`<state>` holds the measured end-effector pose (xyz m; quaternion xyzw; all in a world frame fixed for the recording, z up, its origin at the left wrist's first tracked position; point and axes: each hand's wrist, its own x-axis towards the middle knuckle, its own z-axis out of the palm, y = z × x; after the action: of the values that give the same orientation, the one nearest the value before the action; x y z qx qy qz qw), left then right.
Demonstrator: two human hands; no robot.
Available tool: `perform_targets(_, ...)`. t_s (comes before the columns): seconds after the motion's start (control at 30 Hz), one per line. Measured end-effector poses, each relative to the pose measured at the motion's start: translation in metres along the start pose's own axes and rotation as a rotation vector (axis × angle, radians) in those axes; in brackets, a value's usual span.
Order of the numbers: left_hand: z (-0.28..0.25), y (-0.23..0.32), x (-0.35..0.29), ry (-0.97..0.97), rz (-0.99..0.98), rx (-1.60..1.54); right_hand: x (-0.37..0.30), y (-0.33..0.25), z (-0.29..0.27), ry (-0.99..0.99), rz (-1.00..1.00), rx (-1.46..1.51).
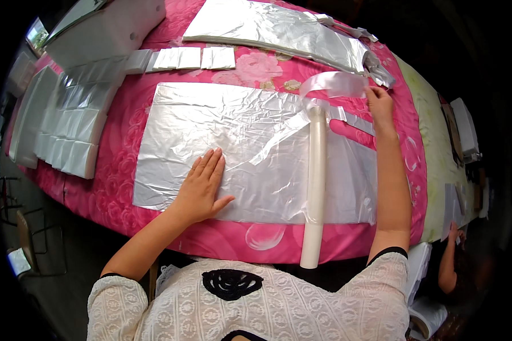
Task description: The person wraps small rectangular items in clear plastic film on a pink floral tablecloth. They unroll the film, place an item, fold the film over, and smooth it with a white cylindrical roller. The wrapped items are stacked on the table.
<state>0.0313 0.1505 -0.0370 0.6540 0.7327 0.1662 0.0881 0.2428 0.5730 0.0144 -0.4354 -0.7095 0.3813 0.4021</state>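
My left hand [202, 187] lies flat, fingers stretched and thumb apart, on wide shiny plastic sheeting [182, 125]. My right hand [379, 105] is raised at the sheeting's far right corner, pinching the end of a clear plastic strip [338, 84] that curves leftward. Across the right part of the sheeting lies a long whitish tube [314, 199], its near end sticking out past the table edge. Beside the tube's far end, a narrow loose band of film [281, 136] slants over the sheeting. The sheeting is wrinkled at its far left and smoother towards me.
A pink flowered cloth [256, 236] covers the table. Another stack of silvery film [267, 25] lies at the far side. Rows of small clear packets [74, 142] and a white box [105, 34] stand left. At far right, another person's arm [448, 261] shows.
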Motion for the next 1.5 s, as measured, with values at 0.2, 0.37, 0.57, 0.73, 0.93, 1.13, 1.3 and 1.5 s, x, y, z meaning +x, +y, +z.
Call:
perform_targets(0.2, 0.004, -0.007, -0.001, 0.218, 0.05, -0.252, -0.001, 0.088, -0.151, 0.494, 0.009, -0.379)
perform_targets(0.37, 0.003, -0.005, -0.006, 0.413, -0.032, -0.322, -0.152, 0.006, -0.065, -0.181, -0.244, -0.449)
perform_targets(0.57, -0.001, -0.016, 0.001, 0.666, -0.174, -0.387, -0.236, -0.028, -0.02, -0.639, -0.558, -0.438)
perform_targets(0.73, -0.011, -0.027, -0.007, 0.725, -0.289, -0.581, -0.235, -0.036, -0.004, -0.73, -0.676, -0.526)
perform_targets(0.93, -0.018, -0.048, -0.033, 0.703, -0.326, -0.626, -0.264, -0.099, 0.097, -1.233, -0.762, -0.197)
perform_targets(1.13, -0.036, -0.051, -0.066, 0.595, -0.342, -0.677, -0.278, -0.152, 0.162, -1.301, -0.8, 0.221)
perform_targets(1.3, -0.05, -0.031, -0.104, 0.494, -0.385, -0.632, -0.231, -0.123, 0.198, -0.847, -1.018, -0.222)
perform_targets(1.5, -0.052, -0.006, -0.136, 0.266, -0.523, -0.289, -0.255, -0.132, 0.269, -0.893, -1.029, -0.229)
